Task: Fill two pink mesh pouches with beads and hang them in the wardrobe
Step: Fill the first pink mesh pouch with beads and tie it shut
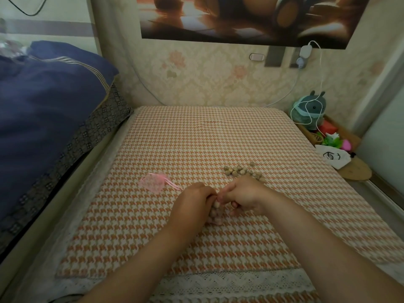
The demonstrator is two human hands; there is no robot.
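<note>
Both hands are meeting over the near middle of the tabletop (218, 138), the left hand (192, 204) and right hand (244, 196) fingers pinching closed on a bead-filled pouch (215, 209) hanging between them, while the loose beads (242, 171) are lying just beyond the right hand and the empty pouch (153, 182) is lying flat to the far left.

On the houndstooth cloth (196, 138) the left hand (192, 202) and the right hand (244, 196) meet, fingers closed around a pink mesh pouch (215, 212) that has beads inside it. A second pink pouch (153, 182) lies flat to the left, apart from the hands. Loose beads (242, 171) are scattered just behind the right hand. A dark blue quilt (48, 101) lies at the left side.
</note>
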